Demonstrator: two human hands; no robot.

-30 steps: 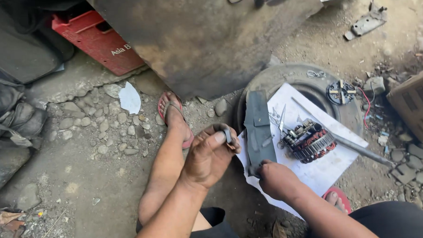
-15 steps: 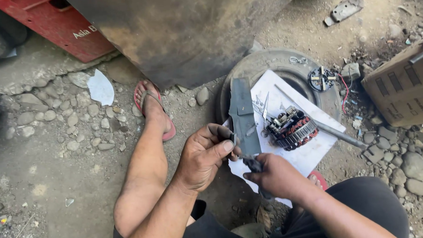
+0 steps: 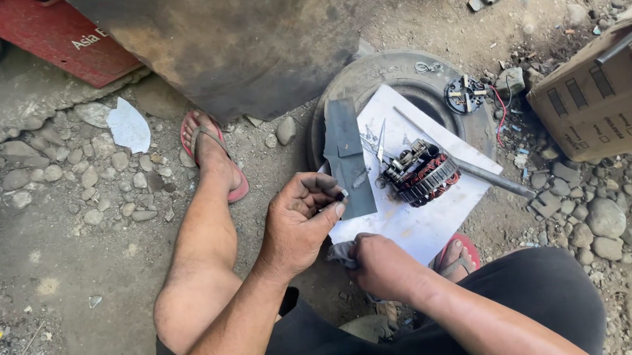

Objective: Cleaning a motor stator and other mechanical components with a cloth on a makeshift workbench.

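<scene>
My left hand (image 3: 300,223) is curled, its thumb and fingertips pinching a small pale piece (image 3: 342,195) beside the lower edge of a dark grey flat strip (image 3: 347,155). The strip lies on a white sheet (image 3: 430,226) spread over an old tyre (image 3: 368,71). My right hand (image 3: 382,263) is closed on a grey rag (image 3: 338,252) just below the sheet's near corner. A round motor part with copper-red windings (image 3: 421,172) rests on the sheet, about a hand's width right of my left hand.
Thin scissors (image 3: 380,142) and a metal rod (image 3: 495,180) lie by the wound part. A round brush plate with red wire (image 3: 465,94) sits on the tyre's far side. A cardboard box (image 3: 593,98), a red crate (image 3: 59,39), a big dark metal panel (image 3: 241,40) and stony ground surround my sandalled feet (image 3: 210,153).
The view has shifted left and down. My right hand has left the lower end of the dark strip and dropped onto the rag. My left hand stays curled beside the strip.
</scene>
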